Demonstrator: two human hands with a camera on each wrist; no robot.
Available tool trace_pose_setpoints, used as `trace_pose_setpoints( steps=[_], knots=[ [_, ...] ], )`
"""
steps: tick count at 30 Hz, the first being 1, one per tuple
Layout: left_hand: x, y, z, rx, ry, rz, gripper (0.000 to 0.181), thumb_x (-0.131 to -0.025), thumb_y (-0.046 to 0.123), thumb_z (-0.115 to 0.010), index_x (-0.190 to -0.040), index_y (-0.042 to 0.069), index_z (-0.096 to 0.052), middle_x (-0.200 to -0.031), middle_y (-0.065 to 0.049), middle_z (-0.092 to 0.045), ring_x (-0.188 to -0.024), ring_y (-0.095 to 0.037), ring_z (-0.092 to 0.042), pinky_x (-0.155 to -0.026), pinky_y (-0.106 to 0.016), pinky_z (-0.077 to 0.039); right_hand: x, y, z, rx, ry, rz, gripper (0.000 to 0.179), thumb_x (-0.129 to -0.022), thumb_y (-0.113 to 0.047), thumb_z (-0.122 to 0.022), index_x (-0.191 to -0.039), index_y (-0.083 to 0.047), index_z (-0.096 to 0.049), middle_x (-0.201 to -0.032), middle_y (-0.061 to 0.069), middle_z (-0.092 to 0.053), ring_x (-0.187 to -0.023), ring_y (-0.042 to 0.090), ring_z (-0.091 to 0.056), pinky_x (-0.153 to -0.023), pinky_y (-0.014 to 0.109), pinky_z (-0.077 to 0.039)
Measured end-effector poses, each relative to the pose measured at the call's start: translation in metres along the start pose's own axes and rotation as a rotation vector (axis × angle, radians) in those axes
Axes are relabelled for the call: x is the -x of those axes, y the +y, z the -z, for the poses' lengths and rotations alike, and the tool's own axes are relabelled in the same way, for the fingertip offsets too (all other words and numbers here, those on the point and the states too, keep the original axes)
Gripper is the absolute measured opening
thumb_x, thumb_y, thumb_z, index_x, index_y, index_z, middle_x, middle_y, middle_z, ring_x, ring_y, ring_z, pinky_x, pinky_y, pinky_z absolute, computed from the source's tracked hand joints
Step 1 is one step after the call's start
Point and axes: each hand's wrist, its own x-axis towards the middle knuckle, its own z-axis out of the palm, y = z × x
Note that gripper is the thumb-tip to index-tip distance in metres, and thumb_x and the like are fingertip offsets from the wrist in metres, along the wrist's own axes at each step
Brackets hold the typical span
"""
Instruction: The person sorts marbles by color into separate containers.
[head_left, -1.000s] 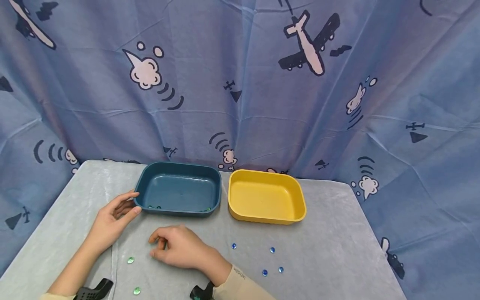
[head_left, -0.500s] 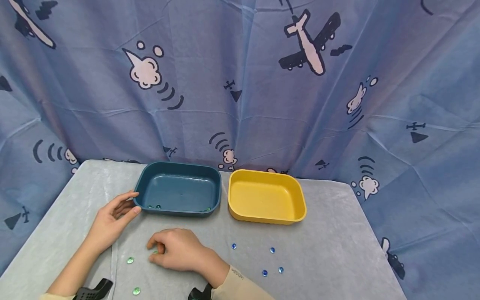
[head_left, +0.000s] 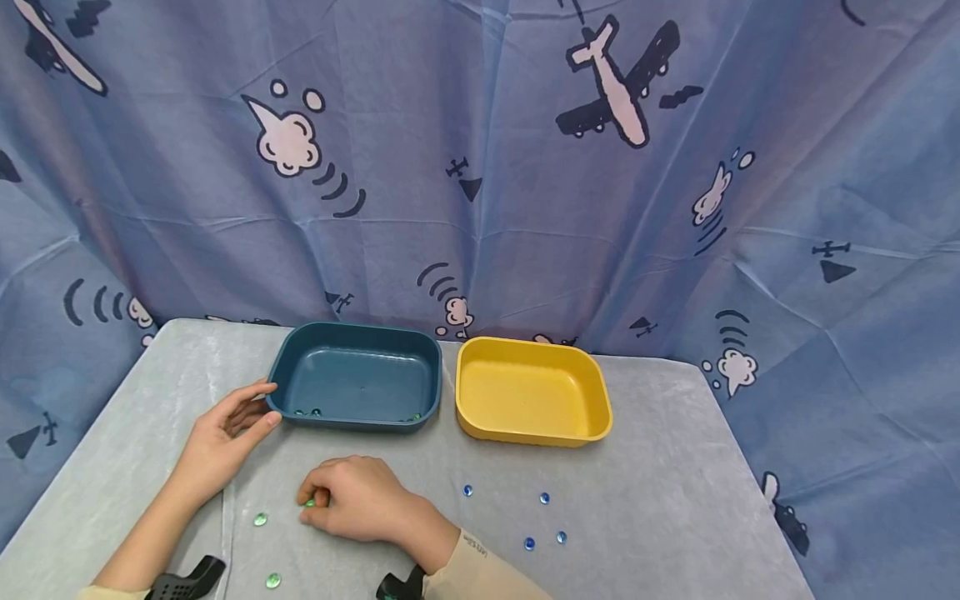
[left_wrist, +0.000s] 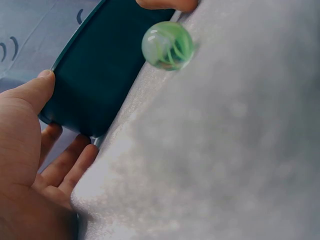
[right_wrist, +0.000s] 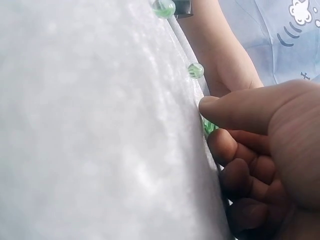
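Note:
My left hand (head_left: 217,446) holds the near left corner of a dark teal plastic bin (head_left: 360,383), thumb on the front rim and index finger on the left rim. The left wrist view shows the thumb (left_wrist: 42,90) at that rim. My right hand (head_left: 360,500) is low over the cloth in front of the bin. Its thumb and index finger pinch a green glass marble (right_wrist: 210,127), partly hidden by the fingers. Two more green marbles lie to its left, one farther marble (head_left: 260,519) and one nearer marble (head_left: 273,581).
A yellow bin (head_left: 534,392) stands right of the teal one. Several blue marbles lie on the grey cloth in front of it, among them one marble (head_left: 529,544). A few small marbles (head_left: 315,412) sit inside the teal bin. A patterned curtain (head_left: 480,167) hangs behind the table.
My right hand has moved slightly left and down, and its thumb and index finger have closed on the green marble. My left hand has stayed on the teal bin.

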Motion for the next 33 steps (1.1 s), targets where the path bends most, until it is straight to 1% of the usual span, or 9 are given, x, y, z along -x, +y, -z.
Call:
trace_pose_setpoints(
  steps=[2,4,6,10,12,20,27,29,33],
  knots=[
    [0.0,0.0,0.0,0.001,0.001,0.001,0.046,-0.105,0.006,-0.076,-0.149,0.006,-0.064,-0.152,-0.009,-0.059,-0.117,0.009,-0.063,-0.089,-0.009,-0.056,0.0,0.0,0.0,-0.007,0.004,0.0,0.006,-0.1,-0.031,-0.084,-0.104,-0.029,-0.081,-0.078,-0.028,-0.057,-0.067,-0.016,-0.048,-0.062,0.006,-0.039],
    [0.0,0.0,0.0,0.005,0.002,-0.002,0.046,-0.105,0.006,-0.076,-0.149,0.005,-0.063,-0.151,-0.007,-0.06,-0.117,0.008,-0.063,-0.089,-0.01,-0.056,0.0,0.001,0.0,-0.016,0.008,-0.004,0.006,-0.099,-0.031,-0.085,-0.104,-0.029,-0.081,-0.077,-0.028,-0.057,-0.067,-0.016,-0.048,-0.062,0.006,-0.04],
    [-0.001,0.0,0.0,0.001,-0.002,-0.014,0.046,-0.105,0.005,-0.075,-0.149,0.004,-0.063,-0.152,-0.012,-0.059,-0.117,0.008,-0.063,-0.089,-0.009,-0.056,0.0,0.001,0.0,-0.022,0.009,-0.01,0.006,-0.099,-0.031,-0.085,-0.104,-0.029,-0.08,-0.077,-0.028,-0.057,-0.067,-0.016,-0.048,-0.062,0.006,-0.04],
    [0.0,0.0,0.0,0.009,-0.003,-0.025,0.047,-0.104,0.003,-0.075,-0.149,0.002,-0.062,-0.154,-0.025,-0.056,-0.117,0.009,-0.062,-0.089,-0.008,-0.055,0.0,0.0,0.0,-0.026,0.008,-0.017,0.007,-0.099,-0.032,-0.085,-0.104,-0.029,-0.079,-0.078,-0.028,-0.057,-0.067,-0.015,-0.048,-0.062,0.006,-0.04],
    [0.0,0.001,0.0,0.012,-0.002,-0.027,0.046,-0.104,0.003,-0.075,-0.149,0.002,-0.062,-0.154,-0.028,-0.055,-0.117,0.009,-0.062,-0.09,-0.008,-0.055,0.0,0.0,0.001,-0.029,0.004,-0.017,0.008,-0.099,-0.031,-0.085,-0.104,-0.029,-0.079,-0.078,-0.028,-0.057,-0.067,-0.015,-0.049,-0.062,0.007,-0.04],
    [0.0,0.003,0.0,0.008,-0.007,-0.018,0.046,-0.105,0.004,-0.074,-0.149,0.002,-0.062,-0.154,-0.029,-0.055,-0.117,0.009,-0.062,-0.091,-0.008,-0.055,0.001,-0.001,0.003,-0.067,-0.033,-0.01,0.009,-0.1,-0.03,-0.084,-0.106,-0.029,-0.077,-0.079,-0.027,-0.059,-0.068,-0.014,-0.051,-0.063,0.007,-0.042],
    [0.0,0.004,0.0,0.005,-0.006,-0.007,0.046,-0.106,0.005,-0.074,-0.15,0.002,-0.062,-0.156,-0.029,-0.054,-0.118,0.01,-0.061,-0.091,-0.008,-0.055,0.003,-0.001,0.01,-0.131,-0.05,0.033,0.012,-0.101,-0.023,-0.083,-0.106,-0.024,-0.073,-0.081,-0.023,-0.061,-0.07,-0.014,-0.053,-0.066,0.005,-0.044],
    [0.001,0.004,0.0,0.006,-0.003,-0.004,0.046,-0.105,0.005,-0.074,-0.149,0.002,-0.062,-0.156,-0.03,-0.054,-0.117,0.01,-0.061,-0.09,-0.008,-0.054,0.003,-0.003,0.013,-0.152,-0.048,0.04,0.012,-0.101,-0.022,-0.083,-0.107,-0.023,-0.073,-0.081,-0.023,-0.061,-0.07,-0.014,-0.053,-0.067,0.005,-0.045],
    [0.001,0.005,0.0,0.004,-0.003,-0.004,0.046,-0.105,0.004,-0.075,-0.149,0.001,-0.062,-0.156,-0.03,-0.054,-0.117,0.011,-0.061,-0.09,-0.007,-0.054,0.005,-0.006,0.022,-0.167,-0.013,0.051,0.012,-0.102,-0.022,-0.082,-0.108,-0.023,-0.072,-0.082,-0.023,-0.061,-0.07,-0.014,-0.053,-0.066,0.005,-0.046]
  ],
)
